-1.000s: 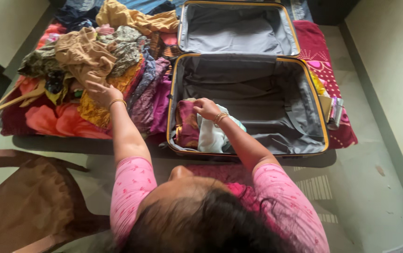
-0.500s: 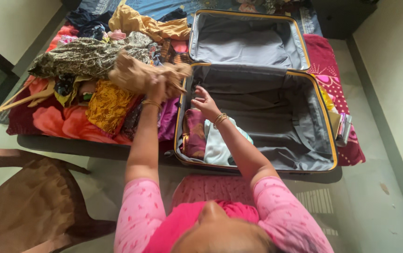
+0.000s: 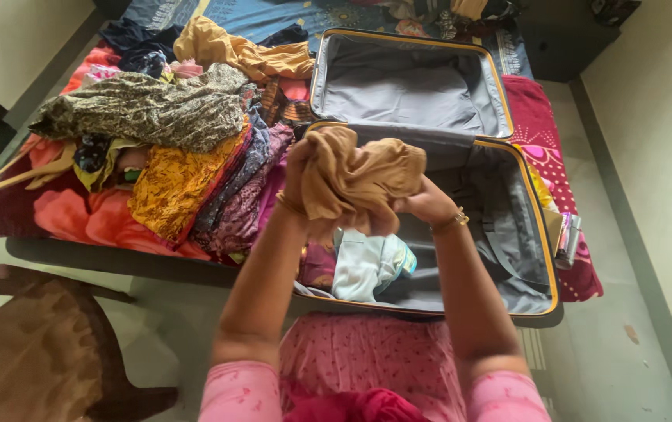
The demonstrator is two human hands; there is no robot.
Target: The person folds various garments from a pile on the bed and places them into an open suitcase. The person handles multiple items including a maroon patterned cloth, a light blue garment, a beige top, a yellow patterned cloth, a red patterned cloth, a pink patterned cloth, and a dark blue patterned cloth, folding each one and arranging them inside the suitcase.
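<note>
I see both hands clutching bunched tan garment (image 3: 355, 178): left hand (image 3: 298, 168) pinching left edge, right hand (image 3: 427, 205) right edge; open suitcase (image 3: 508, 258) directly below grip.

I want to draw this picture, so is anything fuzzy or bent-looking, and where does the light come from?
Head view: the tan garment bunched in the left hand and right hand looks slightly soft, while the clothes pile is sharper; the wide lens bends the open suitcase edges and walls; light is soft and even, with a faint shadow below the bed edge on the floor.
</note>
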